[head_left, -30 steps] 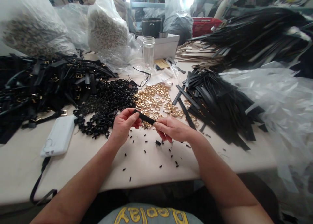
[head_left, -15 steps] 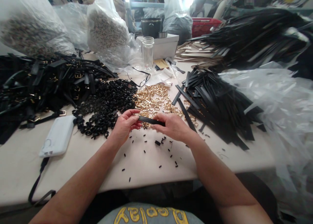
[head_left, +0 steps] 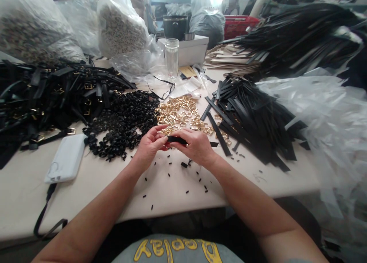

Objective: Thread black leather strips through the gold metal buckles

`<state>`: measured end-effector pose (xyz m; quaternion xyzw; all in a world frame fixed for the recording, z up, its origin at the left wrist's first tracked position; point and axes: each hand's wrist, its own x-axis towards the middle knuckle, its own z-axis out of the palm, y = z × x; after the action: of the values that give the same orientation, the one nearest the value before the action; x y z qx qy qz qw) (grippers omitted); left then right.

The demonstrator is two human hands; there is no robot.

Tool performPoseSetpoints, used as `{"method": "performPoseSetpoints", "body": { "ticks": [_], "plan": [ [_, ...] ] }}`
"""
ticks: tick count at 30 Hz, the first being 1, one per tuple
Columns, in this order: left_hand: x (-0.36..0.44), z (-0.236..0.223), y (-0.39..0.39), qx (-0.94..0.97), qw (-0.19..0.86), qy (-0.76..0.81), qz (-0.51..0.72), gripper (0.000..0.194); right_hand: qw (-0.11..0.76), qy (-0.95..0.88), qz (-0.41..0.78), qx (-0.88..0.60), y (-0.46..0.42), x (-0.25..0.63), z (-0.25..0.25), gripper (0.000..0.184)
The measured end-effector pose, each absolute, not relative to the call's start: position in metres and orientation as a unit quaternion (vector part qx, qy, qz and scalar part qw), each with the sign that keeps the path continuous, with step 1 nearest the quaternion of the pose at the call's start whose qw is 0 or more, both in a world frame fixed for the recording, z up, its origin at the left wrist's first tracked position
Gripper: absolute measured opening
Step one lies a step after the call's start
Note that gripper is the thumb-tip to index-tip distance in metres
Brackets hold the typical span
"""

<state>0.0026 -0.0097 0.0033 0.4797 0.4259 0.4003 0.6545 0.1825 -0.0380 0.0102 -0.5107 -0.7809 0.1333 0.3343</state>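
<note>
A black leather strap (head_left: 176, 140) runs between my two hands, just in front of the gold buckles. My left hand (head_left: 151, 143) pinches its left end between thumb and fingers. Close beside it, my right hand (head_left: 197, 145) grips the strap from above, and a black strap end pokes out past the hand on the right. Beyond the hands lies a heap of gold buckles (head_left: 180, 110). Left of that is a pile of small black loops (head_left: 123, 121). Loose black straps (head_left: 243, 117) are heaped on the right. Whether a buckle or loop sits on the held strap is hidden by my fingers.
Straps with buckles (head_left: 51, 91) pile up at the left. Nearby lies a white power bank (head_left: 65, 158) with a cable. Eyeglasses (head_left: 163, 91), a glass jar (head_left: 171, 58) and a white box (head_left: 190, 51) stand farther back. Black scraps (head_left: 184, 164) dot the table (head_left: 177, 198).
My right hand has slid left along the strap, closer to my left hand. A strap end now shows to the right of it. The whole view has shifted slightly.
</note>
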Motion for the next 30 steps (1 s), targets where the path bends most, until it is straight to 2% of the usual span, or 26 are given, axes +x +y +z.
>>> {"method": "performPoseSetpoints", "body": {
  "ticks": [7,13,18,20,24,26,30],
  "plan": [
    [0.002,0.001,-0.009,0.491,0.656,0.395,0.416,0.054,0.327,-0.794,0.087,-0.505,-0.035,0.184,0.006,0.015],
    [0.002,-0.002,-0.007,0.511,0.646,0.381,0.421,0.054,0.301,-0.820,0.039,-0.485,-0.031,0.187,0.004,0.021],
    [-0.002,0.005,-0.007,0.595,0.532,0.395,0.454,0.031,0.299,-0.795,0.014,-0.527,-0.024,0.201,0.008,0.022],
    [-0.003,0.017,-0.013,0.621,0.496,0.384,0.470,0.024,0.308,-0.778,0.007,-0.547,-0.021,0.207,0.009,0.020],
    [-0.010,0.062,-0.048,0.681,0.487,0.299,0.457,0.014,0.315,-0.757,0.002,-0.572,-0.015,0.213,0.007,0.015],
    [-0.017,0.090,-0.071,0.725,0.496,0.245,0.410,0.009,0.314,-0.754,0.005,-0.578,-0.014,0.213,0.006,0.014],
    [-0.028,0.122,-0.106,0.787,0.542,0.064,0.289,0.014,0.317,-0.755,0.006,-0.574,-0.013,0.213,0.003,0.014]
  ]
}}
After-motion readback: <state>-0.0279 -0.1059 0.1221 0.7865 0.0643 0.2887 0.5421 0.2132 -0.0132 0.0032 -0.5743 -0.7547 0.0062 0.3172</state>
